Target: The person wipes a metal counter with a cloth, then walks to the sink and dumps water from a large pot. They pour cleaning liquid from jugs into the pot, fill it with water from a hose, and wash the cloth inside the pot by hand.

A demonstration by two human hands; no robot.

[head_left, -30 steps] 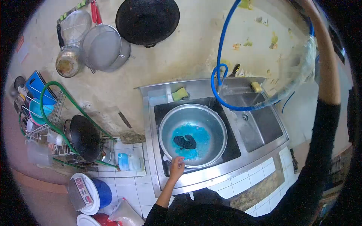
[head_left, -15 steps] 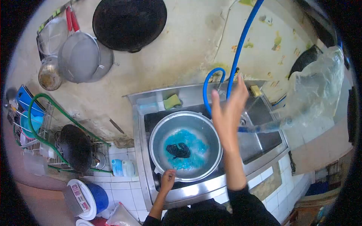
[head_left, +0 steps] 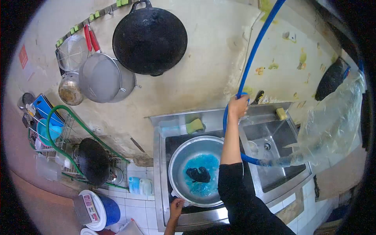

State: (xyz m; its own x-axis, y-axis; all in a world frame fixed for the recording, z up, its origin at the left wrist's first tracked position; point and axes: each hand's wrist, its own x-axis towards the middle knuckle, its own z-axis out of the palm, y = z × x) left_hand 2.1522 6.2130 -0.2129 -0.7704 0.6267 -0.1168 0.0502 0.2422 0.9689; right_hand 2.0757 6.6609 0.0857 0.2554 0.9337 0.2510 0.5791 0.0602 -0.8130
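Note:
A large metal basin (head_left: 178, 150) stands on the sink counter, holding bright blue liquid (head_left: 211, 164) and a soaked black cloth-like lump (head_left: 197, 175). Up at the back wall, my right hand (head_left: 239, 106) is closed round a blue hose (head_left: 250, 58), which loops down behind my forearm. My left hand (head_left: 177, 206) is at the basin's lower left rim with its fingers curled; whether they grip anything there is hidden.
A steel sink bowl (head_left: 270, 156) with a drain lies to the right. Sponges (head_left: 194, 126) rest on the back ledge. Clear plastic sheeting (head_left: 333, 121) hangs at the right. A dish rack (head_left: 74, 156) and a blue bucket (head_left: 107, 209) are at the left.
My right hand has moved from spread above the basin's right side to the hose and closed round it. My left hand stays near the rim. The whole view has shifted.

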